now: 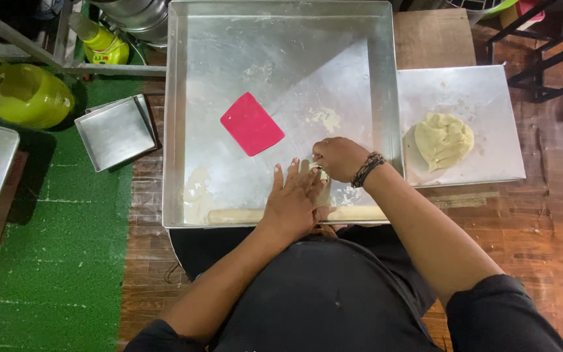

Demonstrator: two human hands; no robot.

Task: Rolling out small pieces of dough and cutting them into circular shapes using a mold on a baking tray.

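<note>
The right hand (339,158) is pinching a small piece of pale dough (318,171) in a closed grip, fingertips curled down onto it. The left hand (294,202) is lying flat beside it, fingers spread and grasping nothing, pressing on the floor of the large square metal tray (190,98). Both are working near the tray's near right corner. A wooden rolling pin (236,216) is lying along the tray's near edge, partly under the left hand. A red plastic scraper (251,124) is resting at the tray's middle. Right of the tray, a dough lump (443,140) is sitting on a flat metal sheet (483,98).
</note>
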